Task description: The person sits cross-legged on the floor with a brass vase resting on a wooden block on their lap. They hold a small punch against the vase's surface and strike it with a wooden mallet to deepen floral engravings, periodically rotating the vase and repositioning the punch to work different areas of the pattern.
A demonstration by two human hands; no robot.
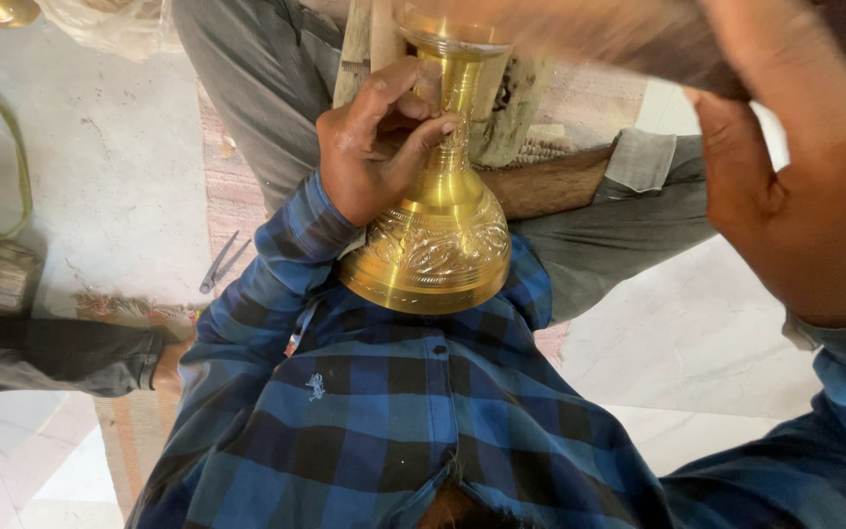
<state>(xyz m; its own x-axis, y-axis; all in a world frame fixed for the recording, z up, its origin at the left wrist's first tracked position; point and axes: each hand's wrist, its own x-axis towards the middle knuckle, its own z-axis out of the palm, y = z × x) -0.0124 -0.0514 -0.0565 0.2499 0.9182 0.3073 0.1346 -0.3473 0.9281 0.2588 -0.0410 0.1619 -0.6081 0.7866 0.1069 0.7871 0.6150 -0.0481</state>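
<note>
While the left hand (376, 147) grips the neck of a brass vase (440, 230) with its fingers wrapped around it, the vase's wide engraved base rests against the blue checked shirt (384, 411). The right hand (815, 196) is raised close to the camera, clenched on a blurred wooden tool (599, 39). Pliers (219, 263) lie on the floor (119, 167).

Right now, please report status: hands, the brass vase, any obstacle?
Left hand grips brass vase at its neck. Right hand raised, blurred, holding wooden tool. Pliers on floor, apart.
</note>
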